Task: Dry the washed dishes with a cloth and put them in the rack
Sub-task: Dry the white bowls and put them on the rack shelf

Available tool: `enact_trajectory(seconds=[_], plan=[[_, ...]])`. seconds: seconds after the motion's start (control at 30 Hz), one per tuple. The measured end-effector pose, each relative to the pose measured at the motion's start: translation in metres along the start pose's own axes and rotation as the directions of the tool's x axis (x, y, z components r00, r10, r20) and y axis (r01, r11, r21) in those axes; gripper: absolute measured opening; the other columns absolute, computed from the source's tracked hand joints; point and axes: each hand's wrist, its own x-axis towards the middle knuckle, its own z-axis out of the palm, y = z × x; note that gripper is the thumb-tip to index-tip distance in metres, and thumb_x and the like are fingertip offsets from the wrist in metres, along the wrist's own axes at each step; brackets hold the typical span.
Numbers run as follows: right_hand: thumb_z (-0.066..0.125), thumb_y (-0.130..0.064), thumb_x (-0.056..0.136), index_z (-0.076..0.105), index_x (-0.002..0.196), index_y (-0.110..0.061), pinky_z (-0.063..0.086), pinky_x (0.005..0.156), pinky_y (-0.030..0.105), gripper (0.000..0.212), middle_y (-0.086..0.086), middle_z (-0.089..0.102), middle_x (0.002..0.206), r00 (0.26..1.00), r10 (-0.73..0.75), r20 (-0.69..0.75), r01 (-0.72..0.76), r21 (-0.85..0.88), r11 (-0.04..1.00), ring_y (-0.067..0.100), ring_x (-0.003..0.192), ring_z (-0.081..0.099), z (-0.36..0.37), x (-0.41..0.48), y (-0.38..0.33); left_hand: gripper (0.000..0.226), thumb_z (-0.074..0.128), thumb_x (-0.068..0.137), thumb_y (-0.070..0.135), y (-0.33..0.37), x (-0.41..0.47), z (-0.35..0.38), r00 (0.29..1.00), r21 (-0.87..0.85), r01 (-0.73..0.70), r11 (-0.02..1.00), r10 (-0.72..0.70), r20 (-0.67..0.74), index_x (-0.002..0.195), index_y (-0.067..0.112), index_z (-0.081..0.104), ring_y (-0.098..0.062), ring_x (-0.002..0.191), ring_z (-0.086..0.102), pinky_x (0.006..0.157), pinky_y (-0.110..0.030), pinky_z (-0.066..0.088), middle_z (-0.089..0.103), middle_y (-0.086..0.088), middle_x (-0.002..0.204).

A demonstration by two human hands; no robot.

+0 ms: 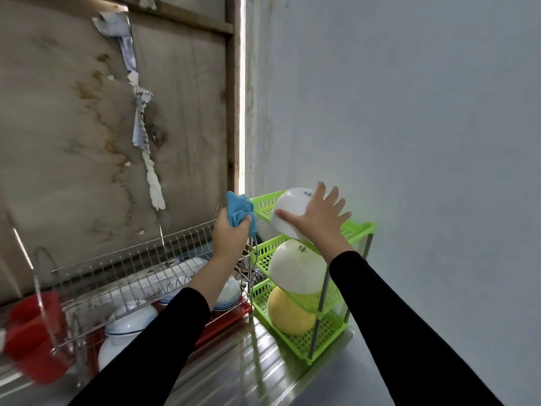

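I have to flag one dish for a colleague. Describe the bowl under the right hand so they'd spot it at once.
Find the green rack by the pale wall, right of the wire rack. At its top tier is a white bowl, mouth down and tilted, the right hand spread flat on it. The middle bowl, also white, and the yellow bowl at the bottom are untouched.

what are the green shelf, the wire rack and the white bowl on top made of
Green shelf: plastic by the look, with glossy moulded lattice trays on grey posts.
Wire rack: metal, made of thin shiny silver wires.
White bowl: smooth and glossy, probably ceramic or melamine; the picture cannot settle which.
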Motion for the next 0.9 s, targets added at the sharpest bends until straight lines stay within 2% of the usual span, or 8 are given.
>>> enact_trajectory(seconds=[0.1,0.2,0.27,0.43,0.57,0.63,0.77,0.9], plan=[[0.057,-0.074,0.083,0.021,0.155,-0.011,0.011,0.117,0.062,0.102,0.022,0.014,0.162,0.981,-0.155,-0.118,0.154,-0.014,0.988,0.046,0.149,0.011,-0.002,-0.009,-0.003,0.029,0.065,0.092,0.014,-0.003,-0.007,-0.003,0.999,0.007,0.007,1.0,-0.007,-0.031,0.119,0.009,0.057,-0.02,0.093,0.065,0.079,-0.039,0.058,0.062,-0.002,0.102],[0.054,-0.053,0.087,0.052,0.133,-0.003,0.04,0.105,0.058,0.068,0.027,0.051,0.137,0.855,-0.385,-0.348,0.409,-0.005,0.913,0.049,0.129,0.047,0.002,-0.024,-0.014,0.022,0.063,0.093,0.013,-0.005,-0.019,-0.01,0.998,-0.01,0.013,1.0,-0.014,-0.061,0.113,0.015,0.056,-0.019,0.092,0.064,0.079,-0.038,0.059,0.061,-0.001,0.101],[0.05,-0.045,0.085,0.059,0.123,-0.002,0.048,0.096,0.051,0.057,0.023,0.06,0.122,0.795,-0.472,-0.381,0.524,0.038,0.851,0.044,0.115,0.057,0.009,-0.036,-0.02,0.02,0.064,0.093,0.013,-0.008,-0.028,-0.017,0.996,-0.015,0.019,1.0,-0.02,-0.091,0.11,0.019,0.056,-0.02,0.094,0.065,0.082,-0.042,0.058,0.062,-0.001,0.102],[0.056,-0.032,0.088,0.057,0.129,-0.005,0.047,0.089,0.045,0.05,0.014,0.062,0.119,0.793,-0.586,-0.168,0.61,0.238,0.756,0.034,0.107,0.057,0.028,-0.078,-0.028,0.023,0.066,0.092,0.017,-0.017,-0.063,-0.046,0.98,0.052,0.031,0.998,-0.02,-0.196,0.112,0.024,0.056,-0.014,0.094,0.064,0.082,-0.032,0.055,0.064,0.006,0.099],[0.058,-0.034,0.088,0.063,0.121,-0.003,0.05,0.081,0.048,0.045,0.019,0.064,0.109,0.753,-0.658,0.031,0.629,0.258,0.733,0.041,0.099,0.061,0.061,-0.121,-0.021,0.027,0.066,0.091,0.015,-0.033,-0.108,-0.08,0.965,0.155,0.071,0.985,-0.028,-0.262,0.117,0.018,0.058,-0.013,0.095,0.064,0.082,-0.026,0.052,0.065,0.007,0.098],[0.055,-0.038,0.093,0.062,0.122,-0.008,0.05,0.087,0.048,0.042,0.016,0.064,0.115,0.723,-0.671,0.167,0.629,0.243,0.738,0.04,0.104,0.061,0.075,-0.146,-0.019,0.025,0.066,0.091,0.015,-0.042,-0.136,-0.098,0.957,0.2,0.108,0.974,-0.047,-0.286,0.114,0.021,0.057,-0.013,0.094,0.063,0.081,-0.024,0.053,0.064,0.007,0.098],[0.05,-0.039,0.098,0.056,0.129,-0.014,0.048,0.095,0.043,0.04,0.011,0.061,0.126,0.608,-0.654,0.45,0.639,0.213,0.739,0.034,0.116,0.058,0.097,-0.198,-0.018,0.022,0.066,0.09,0.015,-0.06,-0.194,-0.132,0.932,0.264,0.203,0.943,-0.104,-0.348,0.108,0.025,0.056,-0.016,0.094,0.063,0.085,-0.033,0.053,0.064,0.008,0.095],[0.053,-0.038,0.097,0.058,0.12,-0.014,0.048,0.094,0.041,0.034,0.011,0.062,0.124,0.453,-0.624,0.637,0.65,0.244,0.72,0.033,0.118,0.057,0.119,-0.251,-0.022,0.023,0.067,0.089,0.015,-0.08,-0.255,-0.167,0.863,0.254,0.343,0.904,-0.197,-0.465,0.108,0.021,0.056,-0.023,0.099,0.064,0.088,-0.038,0.053,0.065,0.0,0.1]])
